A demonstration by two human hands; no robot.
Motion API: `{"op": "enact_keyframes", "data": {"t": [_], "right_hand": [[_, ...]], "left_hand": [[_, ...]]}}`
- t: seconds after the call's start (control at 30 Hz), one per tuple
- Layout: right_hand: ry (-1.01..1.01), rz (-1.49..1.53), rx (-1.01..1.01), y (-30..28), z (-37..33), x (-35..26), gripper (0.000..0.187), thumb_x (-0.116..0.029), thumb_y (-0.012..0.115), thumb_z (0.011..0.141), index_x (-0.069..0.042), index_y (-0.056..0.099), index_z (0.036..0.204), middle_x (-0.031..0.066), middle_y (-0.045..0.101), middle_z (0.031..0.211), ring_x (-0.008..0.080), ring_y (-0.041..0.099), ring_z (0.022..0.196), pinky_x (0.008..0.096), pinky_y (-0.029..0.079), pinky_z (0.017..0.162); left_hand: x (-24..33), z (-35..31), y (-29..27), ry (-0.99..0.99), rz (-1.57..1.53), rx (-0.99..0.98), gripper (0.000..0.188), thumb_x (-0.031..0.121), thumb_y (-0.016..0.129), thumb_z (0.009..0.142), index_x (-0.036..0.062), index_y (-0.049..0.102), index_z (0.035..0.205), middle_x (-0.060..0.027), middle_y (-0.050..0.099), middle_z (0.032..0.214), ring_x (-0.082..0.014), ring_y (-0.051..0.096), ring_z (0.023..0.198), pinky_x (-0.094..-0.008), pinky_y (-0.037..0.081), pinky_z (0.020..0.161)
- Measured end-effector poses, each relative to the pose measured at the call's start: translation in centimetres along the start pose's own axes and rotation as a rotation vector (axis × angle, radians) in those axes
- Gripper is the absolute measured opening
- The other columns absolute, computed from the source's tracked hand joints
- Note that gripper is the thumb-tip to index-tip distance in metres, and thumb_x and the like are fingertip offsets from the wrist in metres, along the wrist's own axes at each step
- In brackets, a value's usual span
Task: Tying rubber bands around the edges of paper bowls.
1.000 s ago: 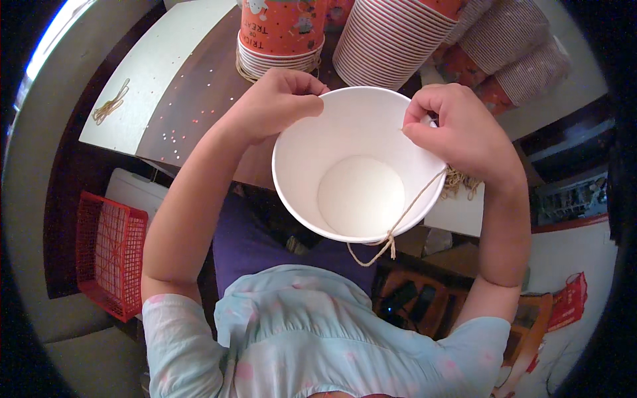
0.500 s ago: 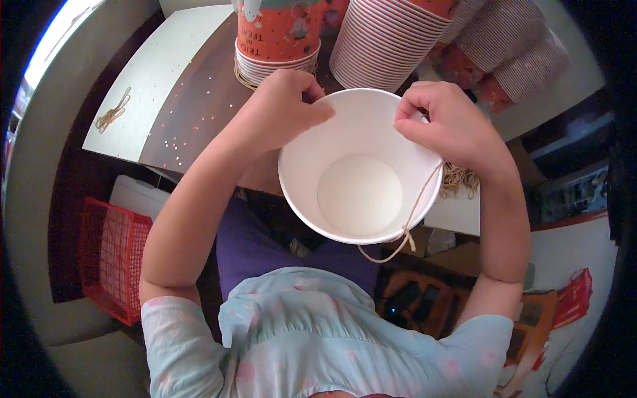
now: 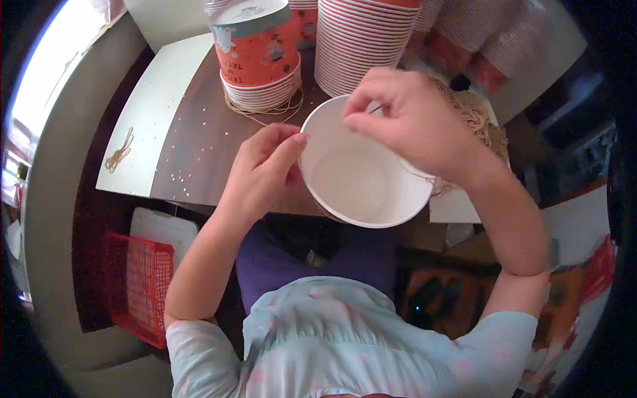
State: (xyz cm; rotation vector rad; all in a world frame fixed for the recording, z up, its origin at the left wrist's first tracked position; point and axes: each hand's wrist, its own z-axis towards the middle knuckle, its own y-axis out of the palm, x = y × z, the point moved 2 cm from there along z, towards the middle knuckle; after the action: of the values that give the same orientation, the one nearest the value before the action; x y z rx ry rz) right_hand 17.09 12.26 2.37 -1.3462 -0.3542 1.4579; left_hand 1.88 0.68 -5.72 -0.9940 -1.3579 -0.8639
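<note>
A white-lined paper bucket (image 3: 355,176) is tilted with its mouth toward me, at the table's front edge. My left hand (image 3: 267,162) grips its left rim between thumb and fingers. Over the far right part of the opening, my right hand (image 3: 408,119) is closed in a pinch. A thin dark sliver shows at its fingertips; what they hold is too small to tell. Part of a tan cord (image 3: 419,173) lies along the right rim, running under the right hand. The bucket's outside is hidden.
Upside-down orange printed buckets (image 3: 259,56) with cords around their rims stand behind my left hand. A tall stack of buckets (image 3: 361,43) rises beside them. Many tan cords (image 3: 481,123) lie at the right; one cord bundle (image 3: 119,152) lies far left. A red basket (image 3: 149,278) stands below.
My left hand has slid from the far rim to the left rim. The right hand has moved left over the opening. The cord end hanging at the near rim is gone from there.
</note>
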Motion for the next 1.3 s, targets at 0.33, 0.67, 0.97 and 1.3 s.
{"op": "enact_keyframes", "data": {"t": [0.33,0.67,0.97,1.3], "right_hand": [[0.248,0.23,-0.078,3.9,0.6,1.6,0.016,-0.013,0.063,0.078,0.004,0.065,0.078,0.0079,0.063,0.067,0.0138,0.058,0.058,0.0309,0.047,0.053],[0.273,0.033,-0.125,4.1,0.8,2.4,0.011,-0.009,0.061,0.075,0.002,0.064,0.074,0.0129,0.063,0.072,0.0222,0.061,0.062,0.0346,0.048,0.058],[0.153,-0.361,-0.008,2.7,0.7,3.9,0.008,-0.01,0.059,0.077,-0.003,0.061,0.078,0.0121,0.058,0.088,0.0308,0.06,0.08,0.0408,0.048,0.071],[0.121,-0.389,0.025,3.6,1.0,3.7,0.008,-0.01,0.06,0.077,-0.002,0.061,0.077,0.0111,0.058,0.087,0.0303,0.06,0.082,0.0405,0.048,0.071]], "left_hand": [[-0.2,0.5,-0.5,0.007,-0.127,-0.022,0.027,0.019,0.05,0.093,-0.0041,0.06,0.103,-0.0041,0.061,0.076,-0.0096,0.057,0.059,-0.0229,0.046,0.054],[1.4,1.6,-0.5,0.154,0.182,0.077,0.026,0.021,0.062,0.084,-0.0049,0.066,0.088,-0.0066,0.064,0.068,-0.0142,0.062,0.059,-0.0269,0.048,0.056],[4.1,3.3,0.9,0.281,0.908,0.078,0.023,0.019,0.065,0.075,-0.0042,0.064,0.075,-0.0183,0.061,0.062,-0.0248,0.061,0.055,-0.0371,0.048,0.057],[4.9,2.2,1.3,0.27,0.957,-0.096,0.039,0.022,0.071,0.072,-0.0044,0.062,0.099,-0.0162,0.066,0.087,-0.0269,0.064,0.077,-0.0362,0.051,0.068]]}}
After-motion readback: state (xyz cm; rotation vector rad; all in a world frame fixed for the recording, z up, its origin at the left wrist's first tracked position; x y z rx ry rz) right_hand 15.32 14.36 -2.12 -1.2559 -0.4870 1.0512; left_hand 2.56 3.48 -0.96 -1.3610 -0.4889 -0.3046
